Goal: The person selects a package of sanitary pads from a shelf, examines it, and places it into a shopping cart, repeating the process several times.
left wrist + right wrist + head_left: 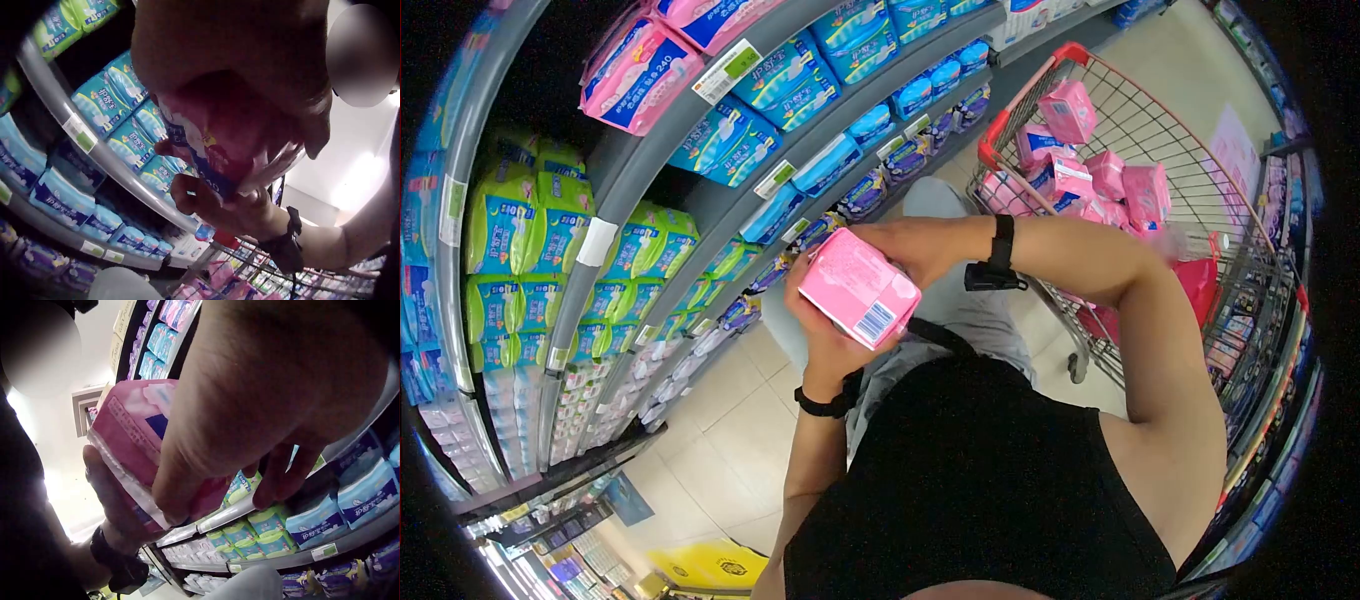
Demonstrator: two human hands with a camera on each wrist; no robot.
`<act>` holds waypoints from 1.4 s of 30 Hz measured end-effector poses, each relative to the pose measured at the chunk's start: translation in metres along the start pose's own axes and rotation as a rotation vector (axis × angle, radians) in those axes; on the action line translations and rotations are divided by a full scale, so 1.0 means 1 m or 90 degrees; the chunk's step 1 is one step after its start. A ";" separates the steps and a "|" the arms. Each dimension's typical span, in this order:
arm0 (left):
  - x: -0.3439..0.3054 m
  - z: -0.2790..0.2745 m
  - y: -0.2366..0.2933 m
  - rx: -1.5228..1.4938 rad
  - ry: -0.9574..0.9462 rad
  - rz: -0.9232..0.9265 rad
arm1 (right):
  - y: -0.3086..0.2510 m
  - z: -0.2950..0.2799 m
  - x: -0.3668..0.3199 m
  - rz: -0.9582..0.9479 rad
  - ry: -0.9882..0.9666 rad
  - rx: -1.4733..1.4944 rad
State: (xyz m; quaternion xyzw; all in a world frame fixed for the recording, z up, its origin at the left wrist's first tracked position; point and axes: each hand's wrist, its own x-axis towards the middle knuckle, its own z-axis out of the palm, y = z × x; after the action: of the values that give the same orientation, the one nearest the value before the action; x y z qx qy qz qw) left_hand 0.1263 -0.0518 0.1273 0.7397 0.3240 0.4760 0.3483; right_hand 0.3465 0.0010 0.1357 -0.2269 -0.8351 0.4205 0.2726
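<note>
Pink pack (860, 287) held in mid-air at chest height, facing the shelf (635, 165) edge, my left grip (822, 340) curled under it, my right grip (912, 245) clasped over its top, cart (1040, 85) to my right, similar packets (1100, 180) piled inside.

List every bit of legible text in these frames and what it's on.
"240": top-shelf pink pack.
"护舒宝": blue packs on the shelf.
Too blurred to read: print and barcode digits on the held pink pack, gripped by left hand and right hand.
Too small to read: shelf price tags.
</note>
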 end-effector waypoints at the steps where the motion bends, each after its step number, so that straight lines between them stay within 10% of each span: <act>1: 0.000 0.000 0.001 -0.001 -0.001 -0.002 | -0.001 -0.001 -0.001 -0.001 0.002 -0.007; 42: -0.004 -0.014 -0.002 0.000 -0.049 -0.094 | 0.001 0.006 0.000 0.024 -0.075 -0.135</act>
State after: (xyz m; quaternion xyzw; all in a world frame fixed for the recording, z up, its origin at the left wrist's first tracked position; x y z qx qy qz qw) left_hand 0.1117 -0.0510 0.1277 0.7316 0.3636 0.4205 0.3947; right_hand 0.3431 -0.0018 0.1317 -0.2446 -0.8851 0.3477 0.1894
